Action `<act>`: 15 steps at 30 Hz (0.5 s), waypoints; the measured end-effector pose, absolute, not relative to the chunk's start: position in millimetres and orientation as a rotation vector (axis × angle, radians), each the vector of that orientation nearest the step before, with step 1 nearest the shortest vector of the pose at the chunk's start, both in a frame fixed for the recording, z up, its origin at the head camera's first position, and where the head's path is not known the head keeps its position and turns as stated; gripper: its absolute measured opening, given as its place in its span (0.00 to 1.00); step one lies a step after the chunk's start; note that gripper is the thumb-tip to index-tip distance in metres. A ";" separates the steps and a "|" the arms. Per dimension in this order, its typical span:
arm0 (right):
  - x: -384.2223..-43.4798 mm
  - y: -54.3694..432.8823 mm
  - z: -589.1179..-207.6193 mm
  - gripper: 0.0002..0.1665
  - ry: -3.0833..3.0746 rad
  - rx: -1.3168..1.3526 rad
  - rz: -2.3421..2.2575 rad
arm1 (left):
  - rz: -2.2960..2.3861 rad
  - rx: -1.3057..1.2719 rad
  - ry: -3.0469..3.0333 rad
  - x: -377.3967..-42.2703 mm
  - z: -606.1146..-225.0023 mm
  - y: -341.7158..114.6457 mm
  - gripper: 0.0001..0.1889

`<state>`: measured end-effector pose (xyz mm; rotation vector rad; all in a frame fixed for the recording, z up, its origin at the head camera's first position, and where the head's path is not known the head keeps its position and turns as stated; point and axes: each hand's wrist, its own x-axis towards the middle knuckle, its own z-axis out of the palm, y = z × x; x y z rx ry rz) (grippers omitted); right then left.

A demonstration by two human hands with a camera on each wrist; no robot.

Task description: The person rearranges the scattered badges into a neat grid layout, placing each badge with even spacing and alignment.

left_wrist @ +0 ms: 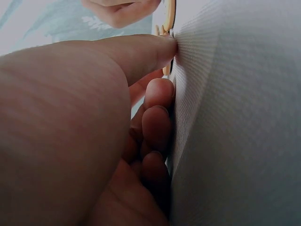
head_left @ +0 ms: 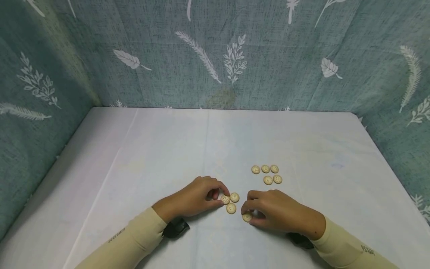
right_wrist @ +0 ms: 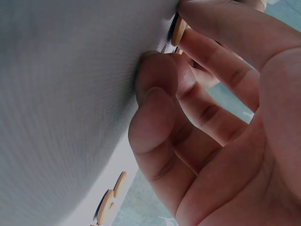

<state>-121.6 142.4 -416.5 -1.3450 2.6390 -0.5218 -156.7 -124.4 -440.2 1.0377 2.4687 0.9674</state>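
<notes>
A person's left hand (head_left: 198,196) and right hand (head_left: 273,209) work close together over a desk (head_left: 161,149) spread with a white cloth, both well apart from its far edge. The left hand pinches a pale wooden button (head_left: 225,199) by its rim, with one finger on the side toward the far edge and the thumb on the side away from it; the button lies flat on the desk. Just beside it, toward the right edge, lies a second button (head_left: 234,197), and a third button (head_left: 231,208) sits slightly farther from the far edge than these two. The right hand grasps a fourth button (head_left: 246,217) between thumb and fingers, low at the desk's surface, near the third one and on its right-edge side. Beyond the right hand, toward the far right corner yet well short of it, lie five more buttons (head_left: 277,179): three in a row, and two nearer the hand. All the buttons with their faces in view look round and pale, with small dark marks at the middle. Both arms wear light yellow sleeves (head_left: 131,239) with dark lettering, and a greenish-blue curtain (head_left: 268,67) printed with white leaves rises behind the far edge.
</notes>
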 end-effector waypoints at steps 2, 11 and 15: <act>-121.4 142.4 -416.5 0.09 2.635 -1.340 -0.527 | 0.971 1.038 2.464 -156.3 -440.4 -124.5 0.09; -122.0 140.4 -415.5 0.08 2.622 -1.311 -0.527 | 0.961 1.038 2.478 -156.2 -437.9 -125.0 0.09; -121.6 140.1 -415.3 0.08 2.598 -1.285 -0.542 | 0.964 1.038 2.470 -156.0 -437.8 -124.9 0.09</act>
